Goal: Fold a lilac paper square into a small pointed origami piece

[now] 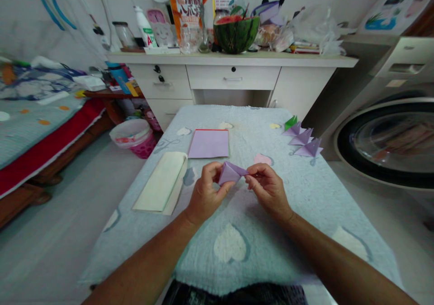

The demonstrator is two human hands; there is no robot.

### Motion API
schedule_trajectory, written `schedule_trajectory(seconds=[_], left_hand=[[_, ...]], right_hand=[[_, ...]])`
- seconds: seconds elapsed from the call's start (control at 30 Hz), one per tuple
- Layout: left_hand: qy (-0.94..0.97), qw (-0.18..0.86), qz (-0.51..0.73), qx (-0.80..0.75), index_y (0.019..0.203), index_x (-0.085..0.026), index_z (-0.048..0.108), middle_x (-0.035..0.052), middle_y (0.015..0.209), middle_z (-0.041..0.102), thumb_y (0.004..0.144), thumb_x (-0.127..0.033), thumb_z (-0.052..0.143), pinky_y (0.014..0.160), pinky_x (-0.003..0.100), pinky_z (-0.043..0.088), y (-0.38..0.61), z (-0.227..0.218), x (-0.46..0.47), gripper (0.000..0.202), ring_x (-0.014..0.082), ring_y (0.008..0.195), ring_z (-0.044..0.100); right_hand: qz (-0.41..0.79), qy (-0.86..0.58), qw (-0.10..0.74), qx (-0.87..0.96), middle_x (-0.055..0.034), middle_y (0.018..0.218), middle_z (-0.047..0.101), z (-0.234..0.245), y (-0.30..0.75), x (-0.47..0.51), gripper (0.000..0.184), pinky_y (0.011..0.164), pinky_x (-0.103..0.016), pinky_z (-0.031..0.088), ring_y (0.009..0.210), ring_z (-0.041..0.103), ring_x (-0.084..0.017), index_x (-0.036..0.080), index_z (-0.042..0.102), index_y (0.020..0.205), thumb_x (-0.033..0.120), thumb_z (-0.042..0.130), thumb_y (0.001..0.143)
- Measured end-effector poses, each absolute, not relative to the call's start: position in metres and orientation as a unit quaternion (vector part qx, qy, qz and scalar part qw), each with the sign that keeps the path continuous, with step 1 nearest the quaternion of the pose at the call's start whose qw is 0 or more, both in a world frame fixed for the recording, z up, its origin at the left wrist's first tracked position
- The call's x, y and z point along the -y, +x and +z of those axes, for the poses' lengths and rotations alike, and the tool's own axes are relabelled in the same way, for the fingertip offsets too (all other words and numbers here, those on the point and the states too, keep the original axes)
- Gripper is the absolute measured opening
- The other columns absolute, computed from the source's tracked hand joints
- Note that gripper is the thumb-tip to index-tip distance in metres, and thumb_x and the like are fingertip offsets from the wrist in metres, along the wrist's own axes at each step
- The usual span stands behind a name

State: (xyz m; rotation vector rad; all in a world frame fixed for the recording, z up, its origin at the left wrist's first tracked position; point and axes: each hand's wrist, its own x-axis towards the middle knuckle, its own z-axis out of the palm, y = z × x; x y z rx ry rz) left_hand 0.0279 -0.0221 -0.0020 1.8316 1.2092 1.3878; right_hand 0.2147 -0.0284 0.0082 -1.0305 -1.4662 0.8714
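Observation:
A small folded purple paper piece (pixel 230 173) is held above the table between both hands. My left hand (pixel 206 192) pinches its left side with thumb and fingers closed on it. My right hand (pixel 267 188) pinches its right tip. Under them lies the light blue cloth with white hearts covering the table (pixel 305 192). A stack of flat purple paper squares (pixel 209 143) lies just beyond the hands. A cream folded sheet (pixel 163 182) lies left of my left hand.
Three folded purple pieces (pixel 303 141) and a green one (pixel 290 122) sit near the table's right edge. Behind stands a white desk (pixel 233 76) with a cut watermelon (pixel 236 32), a washing machine (pixel 389 133) at right, a bed (pixel 34 124) and pink bin (pixel 134 137) at left.

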Motion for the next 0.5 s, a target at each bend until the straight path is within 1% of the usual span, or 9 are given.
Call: schedule_trajectory(seconds=[0.07, 0.13, 0.27, 0.4, 0.5], left_hand=[[0.678, 0.246, 0.544, -0.43, 0.118, -0.022, 0.042, 0.0035, 0.102, 0.062, 0.078, -0.024, 0.072, 0.076, 0.026, 0.053, 0.0285, -0.0053, 0.0227, 0.049, 0.0145, 0.085, 0.066], [0.687, 0.233, 0.546, -0.42, 0.116, -0.022, 0.041, 0.003, 0.101, 0.061, 0.08, -0.023, 0.071, 0.075, 0.026, 0.053, 0.0281, -0.0066, 0.0227, 0.047, 0.0138, 0.084, 0.065], [0.698, 0.231, 0.527, -0.427, 0.114, -0.022, 0.043, 0.002, 0.097, 0.062, 0.081, -0.023, 0.07, 0.075, 0.026, 0.053, 0.0261, -0.0048, 0.0226, 0.043, 0.0134, 0.08, 0.065], [0.693, 0.245, 0.525, -0.429, 0.117, -0.022, 0.043, 0.0041, 0.101, 0.064, 0.081, -0.023, 0.07, 0.077, 0.027, 0.053, 0.0258, -0.0018, 0.0235, 0.045, 0.0151, 0.086, 0.066], [0.7, 0.229, 0.525, -0.428, 0.119, -0.022, 0.042, 0.0042, 0.102, 0.065, 0.081, -0.022, 0.07, 0.078, 0.026, 0.052, 0.0259, 0.0005, 0.0243, 0.046, 0.0152, 0.088, 0.066]], right_hand=[[0.367, -0.435, 0.544, 0.616, -0.0011, 0.082, 0.057, 0.0072, 0.2145, 0.0281, 0.011, 0.059, -0.025, 0.049, 0.069, 0.056, -0.013, 0.022, 0.058, 0.092, 0.031, 0.063, 0.088], [0.369, -0.434, 0.546, 0.615, -0.0013, 0.083, 0.057, 0.006, 0.2142, 0.0277, 0.011, 0.058, -0.025, 0.049, 0.069, 0.056, -0.013, 0.022, 0.059, 0.093, 0.031, 0.063, 0.088], [0.378, -0.426, 0.552, 0.609, -0.001, 0.085, 0.058, 0.0032, 0.2142, 0.0272, 0.011, 0.059, -0.025, 0.049, 0.07, 0.057, -0.012, 0.023, 0.058, 0.096, 0.029, 0.063, 0.088], [0.376, -0.418, 0.553, 0.615, -0.0022, 0.091, 0.059, 0.0034, 0.2146, 0.0273, 0.014, 0.06, -0.026, 0.05, 0.074, 0.057, -0.013, 0.025, 0.058, 0.102, 0.027, 0.063, 0.089], [0.349, -0.412, 0.55, 0.638, -0.0033, 0.094, 0.056, 0.0066, 0.2147, 0.0277, 0.011, 0.061, -0.026, 0.05, 0.079, 0.056, -0.014, 0.025, 0.06, 0.101, 0.025, 0.06, 0.09]])
